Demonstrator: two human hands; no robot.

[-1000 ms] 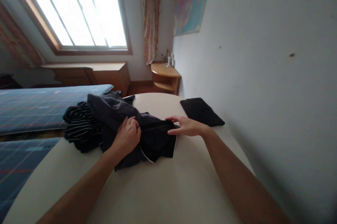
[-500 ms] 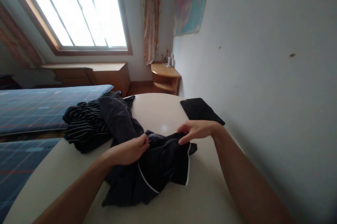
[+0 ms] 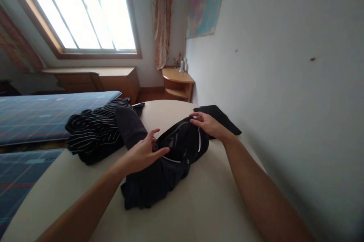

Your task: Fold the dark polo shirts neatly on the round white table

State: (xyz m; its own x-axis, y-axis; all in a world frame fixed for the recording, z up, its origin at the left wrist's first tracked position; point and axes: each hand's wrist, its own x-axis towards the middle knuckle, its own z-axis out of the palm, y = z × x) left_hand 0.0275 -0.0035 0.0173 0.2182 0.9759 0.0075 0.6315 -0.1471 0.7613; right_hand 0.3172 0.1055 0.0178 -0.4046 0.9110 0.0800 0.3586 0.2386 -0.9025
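A pair of dark trousers (image 3: 159, 181) lies bunched on the pale round table (image 3: 210, 200), one leg stretching up to the left. Its waistband, trimmed inside with white piping, gapes toward me, and a small round button shows at the front. My right hand (image 3: 209, 124) pinches the far right edge of the waistband between thumb and fingers. At the left side of the opening, my left hand (image 3: 143, 155) rests against the cloth with thumb and index finger spread apart; its other fingers are partly hidden.
Black-and-white striped clothing (image 3: 93, 128) is heaped at the table's left. Behind my right hand lies a folded black garment (image 3: 222, 119) near the white wall (image 3: 298, 121). Blue plaid mattresses (image 3: 51, 113) adjoin the left side. A wooden corner shelf (image 3: 178, 77) stands beyond the table.
My right hand has moved up and away, lifting the waistband's edge so it opens wider. The left hand has loosened from a closed grip and its fingers have spread. The button has come into view.
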